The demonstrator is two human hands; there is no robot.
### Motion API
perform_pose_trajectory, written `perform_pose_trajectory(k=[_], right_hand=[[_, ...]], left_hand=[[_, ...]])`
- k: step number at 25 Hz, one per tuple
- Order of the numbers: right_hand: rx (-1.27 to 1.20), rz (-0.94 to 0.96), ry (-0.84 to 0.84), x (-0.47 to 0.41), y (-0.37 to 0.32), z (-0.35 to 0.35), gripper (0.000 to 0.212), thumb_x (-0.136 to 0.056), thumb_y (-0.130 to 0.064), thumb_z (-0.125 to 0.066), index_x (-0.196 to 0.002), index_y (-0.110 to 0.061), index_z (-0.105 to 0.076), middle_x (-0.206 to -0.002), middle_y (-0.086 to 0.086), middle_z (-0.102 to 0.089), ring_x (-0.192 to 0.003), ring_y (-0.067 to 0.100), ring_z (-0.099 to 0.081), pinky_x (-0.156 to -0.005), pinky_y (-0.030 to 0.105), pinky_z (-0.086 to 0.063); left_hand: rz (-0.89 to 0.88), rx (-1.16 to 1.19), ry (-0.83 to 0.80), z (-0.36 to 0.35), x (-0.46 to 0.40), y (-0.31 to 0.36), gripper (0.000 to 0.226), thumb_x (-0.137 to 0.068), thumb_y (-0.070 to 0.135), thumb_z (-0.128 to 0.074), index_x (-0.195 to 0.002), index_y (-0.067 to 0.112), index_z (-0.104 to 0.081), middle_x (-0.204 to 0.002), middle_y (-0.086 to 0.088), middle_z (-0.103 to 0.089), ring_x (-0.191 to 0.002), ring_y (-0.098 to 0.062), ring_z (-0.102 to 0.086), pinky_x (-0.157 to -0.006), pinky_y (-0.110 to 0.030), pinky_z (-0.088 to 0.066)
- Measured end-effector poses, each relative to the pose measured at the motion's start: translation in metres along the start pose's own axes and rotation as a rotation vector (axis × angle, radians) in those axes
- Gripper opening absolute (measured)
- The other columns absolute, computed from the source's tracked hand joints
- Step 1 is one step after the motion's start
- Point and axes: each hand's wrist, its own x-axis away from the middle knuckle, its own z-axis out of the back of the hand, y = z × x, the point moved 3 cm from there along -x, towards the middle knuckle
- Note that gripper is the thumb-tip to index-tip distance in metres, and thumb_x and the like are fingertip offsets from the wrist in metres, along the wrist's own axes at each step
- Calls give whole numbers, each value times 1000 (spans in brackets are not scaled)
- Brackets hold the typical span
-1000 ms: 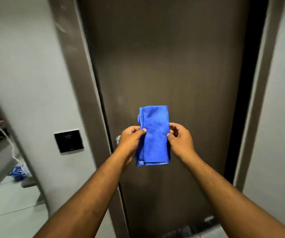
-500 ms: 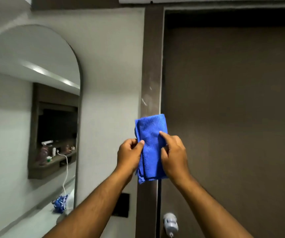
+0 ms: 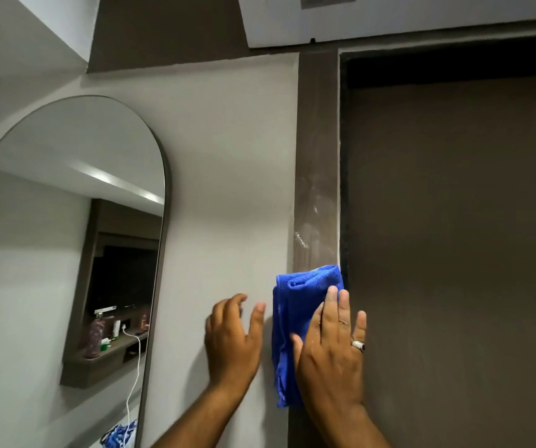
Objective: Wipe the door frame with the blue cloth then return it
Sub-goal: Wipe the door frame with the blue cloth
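Note:
The folded blue cloth [image 3: 295, 305] lies flat against the brown door frame [image 3: 317, 163], on its left upright. My right hand [image 3: 332, 354] presses the cloth onto the frame with flat fingers; a ring shows on one finger. My left hand [image 3: 232, 337] is just left of the cloth, fingers spread, in front of the pale wall and holding nothing. Whitish smears mark the frame above the cloth. The cloth's right half is hidden under my right hand.
The dark brown door [image 3: 454, 253] fills the right side. An arched mirror [image 3: 66, 253] hangs on the wall at left, reflecting a shelf with bottles and a white cable. A white ceiling panel [image 3: 389, 17] runs above the frame.
The view tilted upward and closer to the frame's top. My left hand let go of the cloth and opened. My right hand flattened the cloth against the frame.

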Motion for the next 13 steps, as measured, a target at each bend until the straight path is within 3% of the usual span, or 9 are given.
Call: perform_pose_trajectory(k=[3, 6, 8, 13], right_hand=[[17, 121, 104, -4, -8, -5, 52, -93, -19, -25, -137, 6, -38, -146, 28, -34, -135, 43, -35, -114, 51, -8], [-36, 212, 170, -10, -10, -10, 62, -81, -22, -38, -138, 3, -38, -147, 23, -33, -142, 37, -23, -113, 46, -8], [-63, 248, 164, -16, -7, -15, 72, -75, -29, -42, -141, -1, -34, -149, 19, -31, -143, 30, -11, -113, 45, -10], [7, 470, 174, -65, -13, -10, 78, -76, -39, -46, -146, -11, -26, -156, 9, -25, -145, 26, -21, -114, 43, -12]], left_hand=[[-234, -288, 17, 7, -31, -11, 61, -88, 55, -39, -137, 20, -46, -149, -14, -43, -139, -32, -34, -105, -47, -34], [-484, -462, -141, 1, -51, -22, 70, -91, 56, -33, -150, 20, -23, -160, -14, -14, -148, -29, -3, -117, -47, -9], [-544, -506, -170, -6, -56, -33, 71, -91, 58, -28, -150, 20, -20, -160, -14, -13, -148, -30, -2, -116, -49, -9], [-575, -455, -135, -19, -61, -48, 71, -90, 59, -25, -150, 21, -24, -160, -12, -21, -147, -33, -13, -115, -52, -15]])
